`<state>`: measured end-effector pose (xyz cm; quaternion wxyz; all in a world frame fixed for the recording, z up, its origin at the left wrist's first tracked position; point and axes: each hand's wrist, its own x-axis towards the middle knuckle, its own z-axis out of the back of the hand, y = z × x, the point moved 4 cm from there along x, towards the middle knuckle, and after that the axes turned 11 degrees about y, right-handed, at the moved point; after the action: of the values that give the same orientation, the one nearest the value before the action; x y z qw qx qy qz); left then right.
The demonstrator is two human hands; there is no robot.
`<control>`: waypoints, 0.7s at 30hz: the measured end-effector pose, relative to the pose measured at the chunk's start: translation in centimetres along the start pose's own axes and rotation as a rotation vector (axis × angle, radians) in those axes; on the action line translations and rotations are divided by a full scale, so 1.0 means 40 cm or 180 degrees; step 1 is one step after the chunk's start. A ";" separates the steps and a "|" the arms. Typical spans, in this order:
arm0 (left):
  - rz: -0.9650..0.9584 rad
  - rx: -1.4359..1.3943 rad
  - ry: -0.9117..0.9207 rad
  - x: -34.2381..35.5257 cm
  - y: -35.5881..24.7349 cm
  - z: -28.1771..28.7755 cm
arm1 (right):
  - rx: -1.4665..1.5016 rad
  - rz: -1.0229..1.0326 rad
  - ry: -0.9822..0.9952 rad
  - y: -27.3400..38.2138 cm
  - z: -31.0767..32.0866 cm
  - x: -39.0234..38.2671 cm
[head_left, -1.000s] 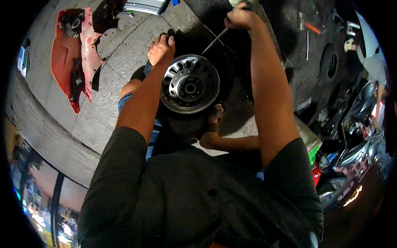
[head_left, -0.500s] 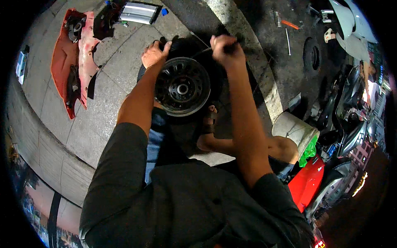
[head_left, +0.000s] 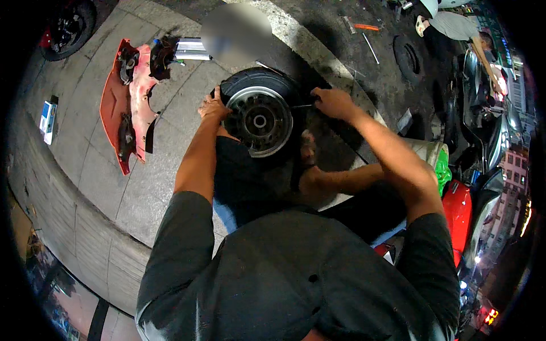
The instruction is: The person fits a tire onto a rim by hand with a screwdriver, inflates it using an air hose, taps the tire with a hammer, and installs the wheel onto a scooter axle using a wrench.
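A wheel with a dark tyre and metal rim rests between my legs. My left hand is closed on the tyre's left side, fingers curled at its edge. To the right of the wheel, my right hand grips a thin metal lever that reaches to the tyre. Another long thin metal bar lies just above the tyre, partly hidden. My bare lower leg and foot are below and right of the wheel.
Red-pink body panels and a silver box lie left. Tools, a loose tyre, a bucket and motorcycles are right. Another person is at upper right, another motorcycle wheel upper left. An area above is blurred out.
My right hand has come down from above the wheel to its right side with the lever. My left hand has moved lower beside the tyre, whose upper part now shows. The view has shifted.
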<state>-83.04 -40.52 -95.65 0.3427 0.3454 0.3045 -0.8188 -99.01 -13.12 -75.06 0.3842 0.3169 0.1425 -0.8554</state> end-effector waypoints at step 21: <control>0.0507 0.0131 -0.0172 0.044 0.036 -0.024 | -0.1059 0.1172 0.0873 -0.128 0.134 0.122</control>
<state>-82.51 -41.24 -97.93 0.4077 0.3534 0.2498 -0.8041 -107.62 -15.07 -74.18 0.5570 0.3828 0.2715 -0.6852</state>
